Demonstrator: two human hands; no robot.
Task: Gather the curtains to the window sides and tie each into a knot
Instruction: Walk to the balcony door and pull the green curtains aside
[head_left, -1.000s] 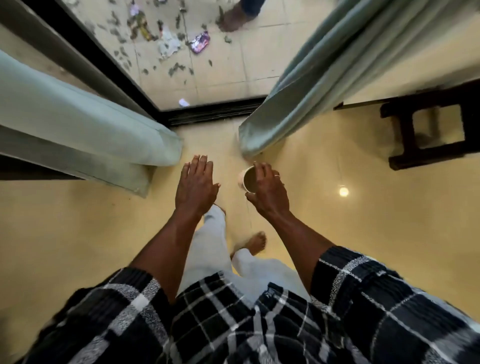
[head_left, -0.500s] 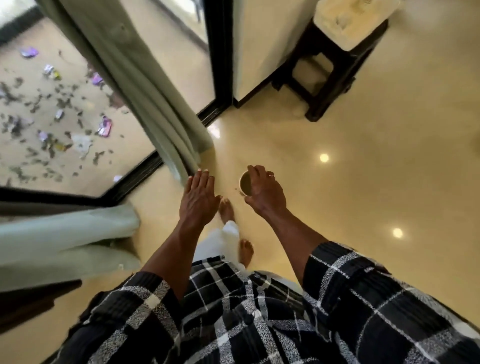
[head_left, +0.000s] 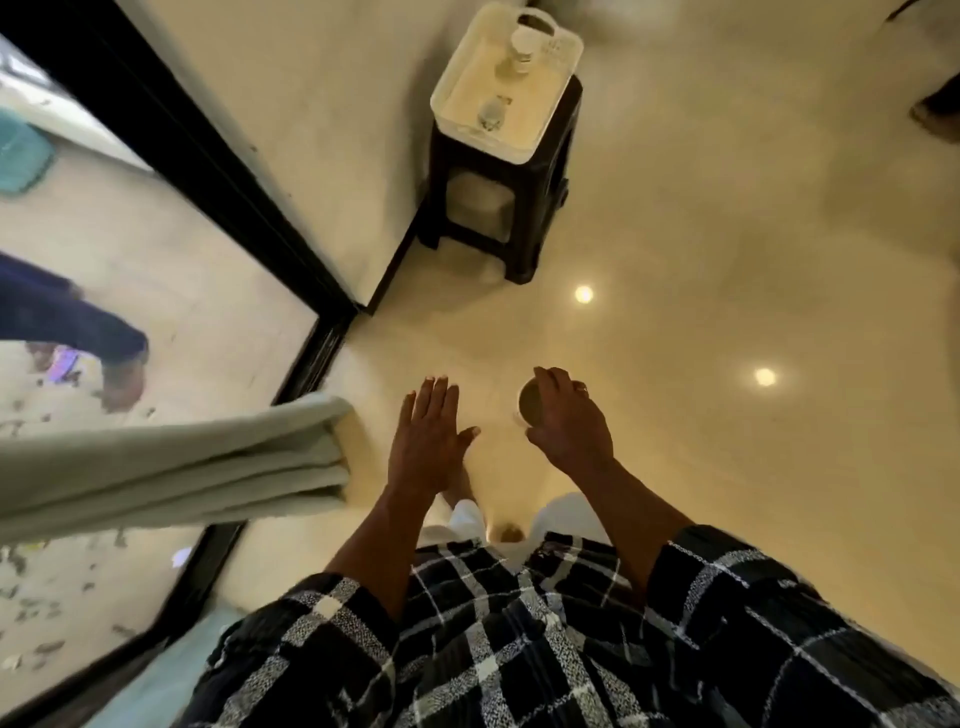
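Nearest the camera, both forearms come out of checked sleeves over the glossy floor (head_left: 727, 260). The left hand (head_left: 427, 441) is flat and empty, fingers straight and close together, thumb out. The right hand (head_left: 569, 415) is curled from above around the rim of a small cup (head_left: 531, 402), which looks to hold something dark.

The curtain (head_left: 171, 467) hangs in a pale green bundle left of the left hand, near it but not touched, its hem close to the dark window frame (head_left: 306, 358). No knot shows in this bundle, and no second curtain is in view.

The main risk, as I judge it, is the cup: knotting cloth needs two free hands, and working one-handed could tip the drink onto the curtain or the floor, which barefoot would then be slippery.

Beyond the hands, further from the curtain, a dark stool (head_left: 498, 208) carries a pale tray (head_left: 498, 83) with small items; setting the cup there hastily could knock them.
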